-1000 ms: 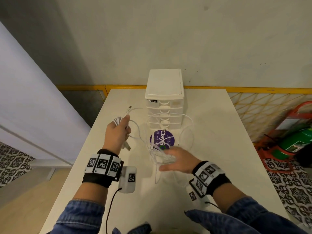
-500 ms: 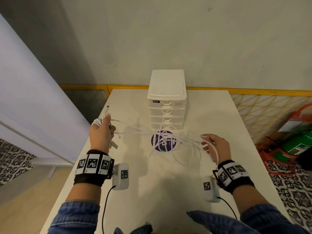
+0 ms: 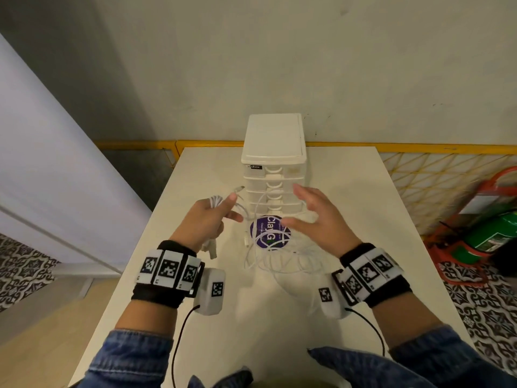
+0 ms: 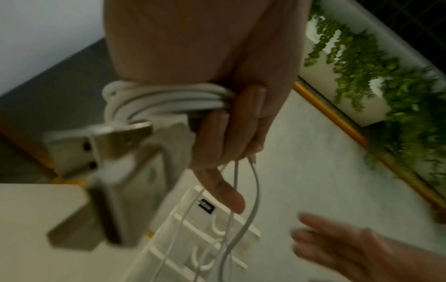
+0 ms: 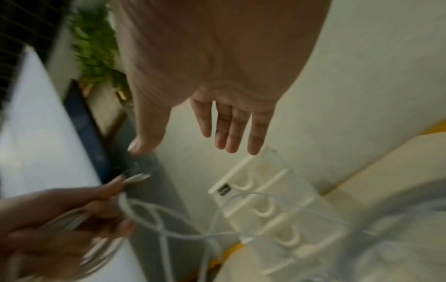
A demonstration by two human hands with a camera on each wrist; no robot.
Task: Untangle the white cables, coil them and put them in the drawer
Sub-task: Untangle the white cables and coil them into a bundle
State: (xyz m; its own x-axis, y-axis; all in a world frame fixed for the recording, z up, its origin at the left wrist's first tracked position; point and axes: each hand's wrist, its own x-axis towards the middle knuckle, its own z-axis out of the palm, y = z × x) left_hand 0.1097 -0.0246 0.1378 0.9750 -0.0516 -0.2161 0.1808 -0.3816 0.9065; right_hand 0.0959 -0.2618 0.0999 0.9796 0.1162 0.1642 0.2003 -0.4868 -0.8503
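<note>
One cream rectangular table [image 3: 349, 191]; at its far edge, one white plastic drawer tower [image 3: 274, 141], all drawers pushed in. Before the tower, one round purple sticker [image 3: 270, 233] under a loose tangle of thin white cables [image 3: 279, 264] on the tabletop, separate cables too knotted to count. Left hand [image 3: 207, 219] curled round one coiled white cable bundle [image 4: 169, 99], metal plug jutting out. Right hand [image 3: 319, 217] spread wide above the tangle, holding nothing.
</note>
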